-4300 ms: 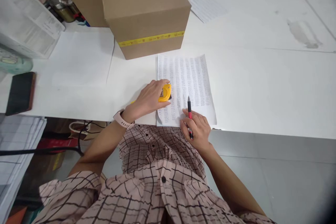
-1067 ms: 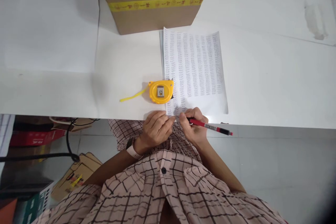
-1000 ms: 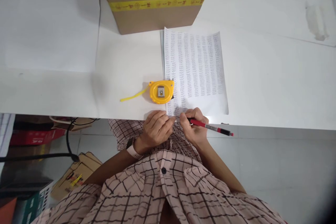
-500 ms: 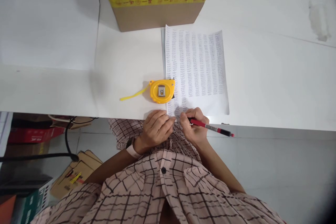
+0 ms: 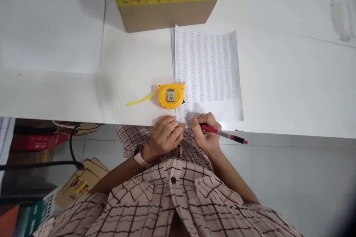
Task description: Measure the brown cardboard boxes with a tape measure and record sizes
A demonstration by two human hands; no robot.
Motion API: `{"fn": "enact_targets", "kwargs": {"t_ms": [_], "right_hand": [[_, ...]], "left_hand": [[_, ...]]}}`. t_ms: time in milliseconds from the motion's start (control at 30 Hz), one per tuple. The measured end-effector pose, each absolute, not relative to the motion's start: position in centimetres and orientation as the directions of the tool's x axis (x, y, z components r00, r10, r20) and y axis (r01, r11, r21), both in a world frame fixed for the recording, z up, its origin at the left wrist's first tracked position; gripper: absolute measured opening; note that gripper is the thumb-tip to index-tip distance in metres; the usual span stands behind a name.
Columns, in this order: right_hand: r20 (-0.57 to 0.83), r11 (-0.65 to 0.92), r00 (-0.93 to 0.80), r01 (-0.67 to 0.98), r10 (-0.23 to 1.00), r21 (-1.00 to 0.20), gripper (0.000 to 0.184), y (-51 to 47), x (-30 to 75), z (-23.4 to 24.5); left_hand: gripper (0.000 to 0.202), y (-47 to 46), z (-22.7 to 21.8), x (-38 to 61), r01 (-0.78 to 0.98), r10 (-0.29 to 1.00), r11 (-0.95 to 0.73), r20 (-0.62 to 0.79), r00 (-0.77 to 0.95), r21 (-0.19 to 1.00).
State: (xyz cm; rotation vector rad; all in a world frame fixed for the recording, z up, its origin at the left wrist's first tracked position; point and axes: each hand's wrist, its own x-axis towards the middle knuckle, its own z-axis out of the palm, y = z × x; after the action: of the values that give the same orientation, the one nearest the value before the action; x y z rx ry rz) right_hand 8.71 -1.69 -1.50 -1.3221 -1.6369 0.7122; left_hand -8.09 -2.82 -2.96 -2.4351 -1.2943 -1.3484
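My left hand [image 5: 166,135] rests at the near edge of the white table [image 5: 292,92], fingers curled. Its fingertips meet my right hand at the bottom edge of a printed sheet [image 5: 209,67]; what they pinch, if anything, is hidden. My right hand [image 5: 205,132] is closed round a red pen [image 5: 224,134], which lies nearly level with its black end pointing right. A yellow tape measure [image 5: 171,96] lies free just above my left hand, touching the sheet's left edge, with a short strip of tape sticking out to the left.
A cardboard box [image 5: 167,0] with a yellow tape band stands behind the sheet. White sheets [image 5: 52,26] cover the table's left part. Under the table at left are a black cable [image 5: 41,164], flattened cardboard [image 5: 80,183] and boxes.
My left hand has let go of the tape measure and drawn back to the table edge. The pen has swung from pointing away to pointing right. Over the last second both hands stay still.
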Motion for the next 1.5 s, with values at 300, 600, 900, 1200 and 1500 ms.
{"fn": "enact_targets", "kwargs": {"t_ms": [300,600,900,1200,1500], "right_hand": [[0.281,0.269,-0.039,0.44,0.959,-0.857,0.026,-1.62,8.63,-1.35],[0.254,0.239,-0.022,0.429,0.967,-0.871,0.026,-1.68,8.81,-1.55],[0.229,0.216,-0.02,0.412,0.973,-0.885,0.027,-1.72,8.88,-1.56],[0.241,0.222,-0.002,0.391,0.971,-0.893,0.027,-1.68,8.79,-1.48],[0.229,0.206,-0.006,0.455,0.974,-0.866,0.026,-1.69,8.8,-1.34]], "left_hand": [[0.02,-2.87,-2.98,-8.17,0.694,0.649,-0.641,0.713,0.264,0.327],[0.018,-2.8,-2.82,-8.14,0.69,0.644,-0.648,0.715,0.271,0.322],[0.019,-2.91,-2.98,-8.12,0.692,0.654,-0.642,0.707,0.269,0.33],[0.02,-2.91,-3.06,-8.12,0.69,0.65,-0.644,0.712,0.265,0.331],[0.019,-2.93,-2.94,-8.12,0.694,0.659,-0.635,0.707,0.256,0.339]]}}
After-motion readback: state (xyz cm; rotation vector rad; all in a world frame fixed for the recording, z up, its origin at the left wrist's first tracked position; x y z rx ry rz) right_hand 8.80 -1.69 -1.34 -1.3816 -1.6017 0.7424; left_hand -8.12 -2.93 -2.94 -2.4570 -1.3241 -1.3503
